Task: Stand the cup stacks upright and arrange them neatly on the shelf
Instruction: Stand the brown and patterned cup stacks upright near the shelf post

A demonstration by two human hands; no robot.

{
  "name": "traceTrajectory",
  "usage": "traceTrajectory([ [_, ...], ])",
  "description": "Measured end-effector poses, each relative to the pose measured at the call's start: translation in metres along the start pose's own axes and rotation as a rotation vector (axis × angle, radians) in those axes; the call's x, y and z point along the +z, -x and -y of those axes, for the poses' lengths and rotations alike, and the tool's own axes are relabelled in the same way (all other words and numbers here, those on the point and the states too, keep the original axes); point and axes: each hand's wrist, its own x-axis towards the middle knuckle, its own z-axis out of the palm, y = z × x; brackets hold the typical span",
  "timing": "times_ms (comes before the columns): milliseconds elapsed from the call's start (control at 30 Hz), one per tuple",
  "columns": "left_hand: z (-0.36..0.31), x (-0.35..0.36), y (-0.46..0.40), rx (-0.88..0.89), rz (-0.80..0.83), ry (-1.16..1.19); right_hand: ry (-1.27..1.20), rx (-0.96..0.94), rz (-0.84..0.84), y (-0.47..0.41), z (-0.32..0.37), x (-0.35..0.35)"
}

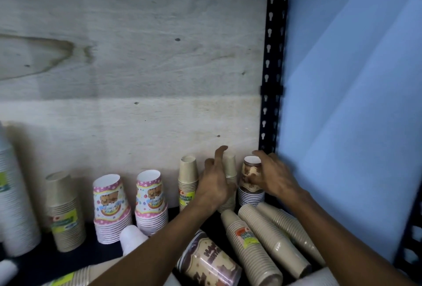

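Observation:
My left hand (pixel 213 185) wraps a plain kraft cup stack (pixel 230 165) that stands upright against the back board, index finger lifted. Just to its right, my right hand (pixel 275 177) grips a brown printed cup stack (pixel 250 171), also upright, in the back right corner. Another upright kraft stack (pixel 187 178) stands left of my left hand. Further left stand two pink printed stacks (pixel 109 205) (pixel 150 199) and a labelled kraft stack (pixel 65 212). Three long kraft stacks (pixel 251 244) (pixel 274 235) (pixel 294 224) lie on their sides below my right hand.
A brown birthday-print stack (pixel 210 260) and a white stack (pixel 132 237) lie at the front of the dark shelf (pixel 45 263). A tall white stack (pixel 13 194) stands far left. A plywood back board (pixel 137 57), a black slotted post (pixel 271 80) and a blue wall (pixel 354 103) bound the space.

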Motion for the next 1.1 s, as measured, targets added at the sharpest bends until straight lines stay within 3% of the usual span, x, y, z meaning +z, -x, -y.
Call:
traceTrajectory([
  [233,-0.035,-0.024,0.041,-0.039,-0.063,-0.181,0.034,0.116,-0.034,0.037,-0.011,-0.024],
  [433,-0.033,-0.015,0.059,-0.26,0.255,-0.373,0.083,0.23,0.256,0.064,-0.024,-0.02],
  [767,-0.027,0.013,0.042,-0.497,0.497,-0.195,0.113,0.219,0.347,0.06,-0.047,-0.001],
  [1100,-0.031,0.01,0.038,-0.602,0.516,0.064,-0.051,0.265,0.324,0.057,-0.055,-0.004],
])
